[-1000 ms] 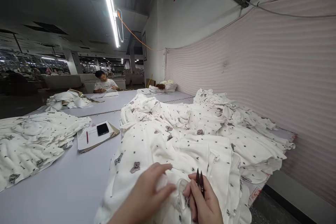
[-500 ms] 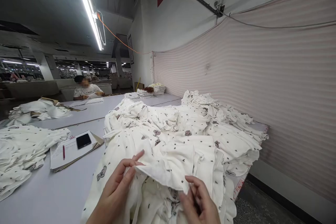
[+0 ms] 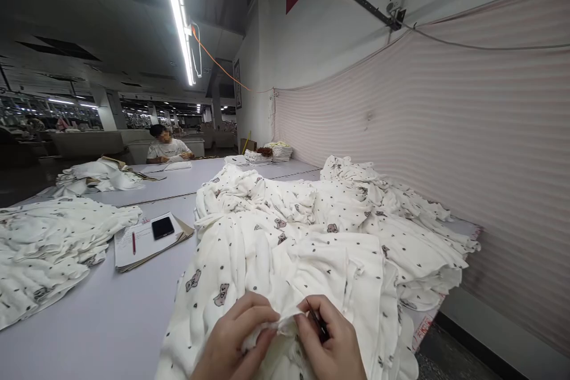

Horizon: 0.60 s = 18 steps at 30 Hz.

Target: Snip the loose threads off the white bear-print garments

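A big heap of white garments (image 3: 320, 231) printed with small bears and dots lies on the grey table (image 3: 102, 320) in front of me. My left hand (image 3: 236, 341) is closed, pinching a bunched fold of the top garment at the bottom middle. My right hand (image 3: 332, 344) is closed beside it, touching the same fold and gripping small black thread snips (image 3: 317, 322), whose blades show between the fingers. The two hands almost meet on the fabric.
A second pile of the same garments (image 3: 48, 249) lies at the left. Papers with a red pen and a black phone (image 3: 162, 227) sit between the piles. A seated person (image 3: 167, 145) works at the far table. A striped cloth wall (image 3: 445, 148) runs along the right.
My hands have come together: the left went from holding up a spread flap to pinching a small bunched fold. The snips show again in my right hand. The view swung slightly right.
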{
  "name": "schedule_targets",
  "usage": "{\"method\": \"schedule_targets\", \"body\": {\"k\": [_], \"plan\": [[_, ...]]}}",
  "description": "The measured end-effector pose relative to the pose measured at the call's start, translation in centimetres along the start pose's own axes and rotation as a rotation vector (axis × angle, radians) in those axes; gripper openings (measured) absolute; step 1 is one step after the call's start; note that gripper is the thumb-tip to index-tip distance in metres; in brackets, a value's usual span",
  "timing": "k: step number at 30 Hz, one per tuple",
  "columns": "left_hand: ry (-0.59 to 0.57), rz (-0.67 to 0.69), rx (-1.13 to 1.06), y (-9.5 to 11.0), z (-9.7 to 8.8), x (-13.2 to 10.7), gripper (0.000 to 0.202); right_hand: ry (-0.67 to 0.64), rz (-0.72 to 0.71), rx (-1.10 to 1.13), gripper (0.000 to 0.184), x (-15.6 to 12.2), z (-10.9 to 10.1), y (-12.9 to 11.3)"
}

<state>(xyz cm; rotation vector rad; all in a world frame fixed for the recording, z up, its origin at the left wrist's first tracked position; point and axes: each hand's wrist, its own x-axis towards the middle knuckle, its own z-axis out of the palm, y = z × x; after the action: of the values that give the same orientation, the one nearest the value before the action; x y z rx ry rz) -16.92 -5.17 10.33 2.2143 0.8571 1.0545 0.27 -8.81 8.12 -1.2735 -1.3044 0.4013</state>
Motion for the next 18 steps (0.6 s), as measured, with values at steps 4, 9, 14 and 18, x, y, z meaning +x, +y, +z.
{"method": "schedule_targets", "body": {"k": [4,9,14,18], "plan": [[0.040,-0.325,-0.186,0.3,-0.2,0.7,0.020,-0.014,-0.013,0.030,0.018,0.1,0.5,-0.5],[0.084,-0.400,-0.341,-0.2,0.2,0.8,0.027,-0.046,-0.272,0.073,0.018,-0.2,1.8,0.0],[0.043,-0.338,-0.276,-0.4,0.7,0.4,0.027,-0.112,-0.231,0.032,0.017,-0.2,2.7,1.3],[0.049,-0.373,-0.222,0.0,0.9,0.5,0.028,-0.087,-0.057,0.056,0.022,0.0,3.0,1.0]]}}
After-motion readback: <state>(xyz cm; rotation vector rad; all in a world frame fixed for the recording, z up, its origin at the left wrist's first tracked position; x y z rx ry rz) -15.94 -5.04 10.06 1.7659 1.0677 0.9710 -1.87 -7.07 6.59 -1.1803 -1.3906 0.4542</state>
